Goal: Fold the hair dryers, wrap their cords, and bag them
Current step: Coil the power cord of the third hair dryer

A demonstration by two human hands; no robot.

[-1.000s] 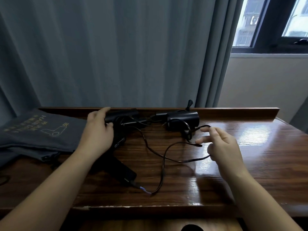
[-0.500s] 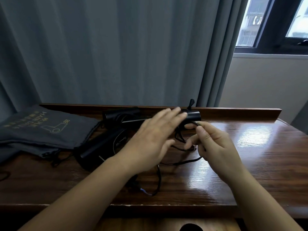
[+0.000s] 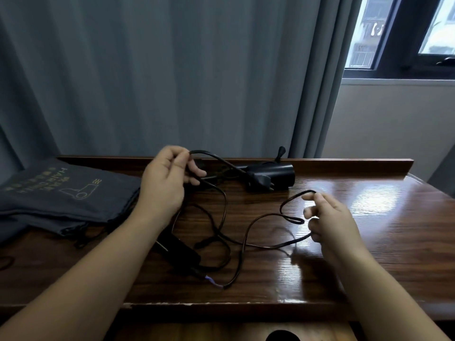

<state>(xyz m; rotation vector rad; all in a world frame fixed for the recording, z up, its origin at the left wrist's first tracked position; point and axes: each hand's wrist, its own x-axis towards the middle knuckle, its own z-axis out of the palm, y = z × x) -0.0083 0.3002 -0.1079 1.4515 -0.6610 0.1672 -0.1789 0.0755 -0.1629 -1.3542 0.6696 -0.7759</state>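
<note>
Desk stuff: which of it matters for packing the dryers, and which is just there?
For the job:
cord, held by left hand and right hand
far dryer
near dryer
grey bags

Just there:
curtain
window

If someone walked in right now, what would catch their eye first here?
Two hands over the wooden table: the left hand pinches a black cord near the back, the right hand holds a loop of it. The cord sprawls tangled between them. A black hair dryer lies at the back edge, and grey bags sit at the left.
</note>
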